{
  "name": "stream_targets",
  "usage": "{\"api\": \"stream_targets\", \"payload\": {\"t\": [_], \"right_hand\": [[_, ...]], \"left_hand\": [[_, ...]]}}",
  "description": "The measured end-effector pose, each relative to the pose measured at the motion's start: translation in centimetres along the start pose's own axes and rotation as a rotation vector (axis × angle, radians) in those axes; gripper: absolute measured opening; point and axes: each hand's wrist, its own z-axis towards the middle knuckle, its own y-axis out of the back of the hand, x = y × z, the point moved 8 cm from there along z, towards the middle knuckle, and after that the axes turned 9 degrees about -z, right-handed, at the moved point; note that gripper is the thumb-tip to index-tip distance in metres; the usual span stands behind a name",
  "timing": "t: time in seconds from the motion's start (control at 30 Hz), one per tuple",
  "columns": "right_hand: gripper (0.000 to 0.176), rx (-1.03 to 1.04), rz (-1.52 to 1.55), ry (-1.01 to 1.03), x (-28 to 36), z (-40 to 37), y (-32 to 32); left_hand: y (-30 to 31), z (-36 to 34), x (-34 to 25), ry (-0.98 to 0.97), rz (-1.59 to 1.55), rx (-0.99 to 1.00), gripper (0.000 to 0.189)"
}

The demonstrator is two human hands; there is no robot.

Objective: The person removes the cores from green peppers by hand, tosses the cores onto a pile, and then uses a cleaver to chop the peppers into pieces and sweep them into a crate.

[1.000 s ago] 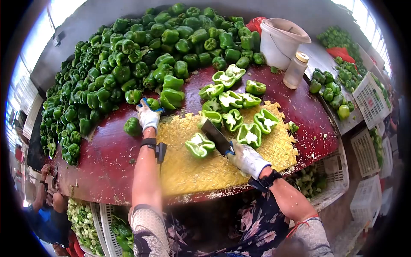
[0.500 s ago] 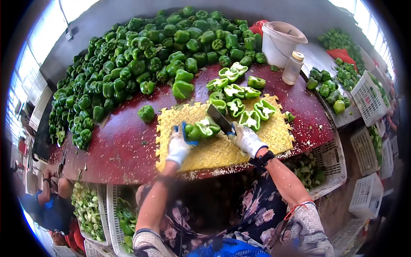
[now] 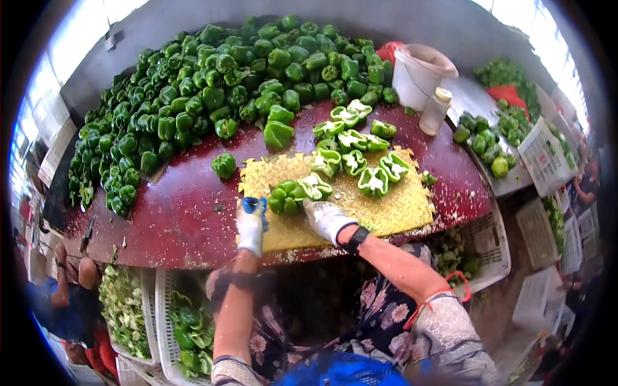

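Note:
My left hand [image 3: 251,224], in a white glove with blue fingertips, is at the left edge of the yellow mat [image 3: 386,212]. Its fingers are loosely bent and apart, and no object shows in them. Just right of it lies a green bell pepper piece [image 3: 285,197], skin side up, against a cut pepper half [image 3: 315,186] showing its pale core. My right hand [image 3: 329,220], gloved, is closed close to these pieces. The knife it held is not clearly visible; the blade seems hidden or edge-on. Several cut pepper halves [image 3: 374,182] lie farther right and back.
A large heap of whole peppers [image 3: 212,96] covers the back of the dark red table [image 3: 174,225]. One whole pepper [image 3: 224,166] lies beside the mat. A white bucket [image 3: 412,77] and a jar [image 3: 435,112] stand back right. Crates [image 3: 164,321] sit below; another person [image 3: 64,302] is at left.
My left hand has drawn back leftward off the pepper. My right hand has moved left and down towards the pieces, and the dark blade seen before no longer shows.

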Motion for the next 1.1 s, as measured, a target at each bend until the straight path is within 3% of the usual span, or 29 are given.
{"api": "stream_targets", "payload": {"t": [0.07, 0.13, 0.2, 0.27, 0.33, 0.4, 0.43, 0.53, 0.6, 0.67, 0.8, 0.83, 0.93, 0.97, 1.0, 1.07, 1.1], "right_hand": [[0.047, 0.003, 0.083, 0.019, -0.4, 0.0, 0.5], [0.055, 0.029, 0.213, -0.004, -0.9, -1.3, 2.1], [0.057, 0.017, 0.244, -0.105, -3.5, -1.4, 2.0], [0.057, -0.005, 0.058, -0.083, -5.2, -0.9, 2.0], [0.056, -0.041, 0.402, -0.283, -7.8, -1.4, 3.0], [0.051, -0.090, 0.386, -0.281, -8.7, -0.9, 2.8], [0.051, -0.060, 0.375, -0.278, -8.4, -1.0, 3.1], [0.049, -0.129, 0.357, -0.201, -9.4, 0.2, 1.8], [0.051, -0.031, 0.482, -0.244, -7.7, -1.5, 4.5], [0.054, -0.094, 0.336, -0.228, -8.9, -0.5, 2.7], [0.054, -0.041, 0.410, -0.256, -9.2, -0.5, 2.3], [0.051, -0.118, 0.361, -0.222, -9.3, -0.4, 2.0], [0.045, -0.104, 0.436, -0.210, -9.3, -0.7, 2.4], [0.051, -0.071, 0.447, -0.240, -9.7, -0.6, 1.8], [0.051, -0.076, 0.451, -0.241, -9.7, -0.9, 1.6], [0.060, -0.262, 0.296, -0.196, -9.2, -1.8, 3.0], [0.068, -0.176, 0.355, -0.213, -9.1, -2.2, 3.3]], "left_hand": [[-2.1, 0.0, 1.9, 0.010, 0.005, 0.019, 0.027], [-4.0, 3.4, 5.7, -0.236, 0.250, 0.054, 0.052], [-6.4, 2.2, 3.0, -0.446, 0.519, -0.070, 0.046], [-8.6, 3.1, 2.7, -0.549, 0.553, 0.112, 0.052], [-9.6, 3.0, 0.0, -0.466, 0.524, 0.234, 0.048], [-7.9, 5.1, -0.5, -0.152, 0.009, 0.182, 0.057], [-7.2, 6.7, -1.5, -0.150, 0.016, 0.184, 0.057], [0.5, 12.9, -6.2, -0.355, 1.092, -0.439, 0.098], [2.7, 15.0, -7.3, -0.260, 1.132, -0.470, 0.106], [4.5, 19.2, -5.6, -0.292, 1.042, -0.373, 0.107], [4.8, 20.9, -5.2, -0.368, 0.972, -0.302, 0.086], [4.9, 20.9, -4.8, -0.344, 0.934, -0.289, 0.084], [6.8, 22.9, -2.2, -0.359, 0.695, -0.240, 0.071], [4.6, 20.0, -3.2, -0.273, 0.472, -0.073, 0.063], [3.6, 18.0, -3.7, -0.371, 0.434, -0.082, 0.058], [-0.4, 10.5, -5.7, -0.249, 0.271, 0.021, 0.059], [-1.5, 8.7, -5.1, -0.316, 0.335, 0.102, 0.063]]}}
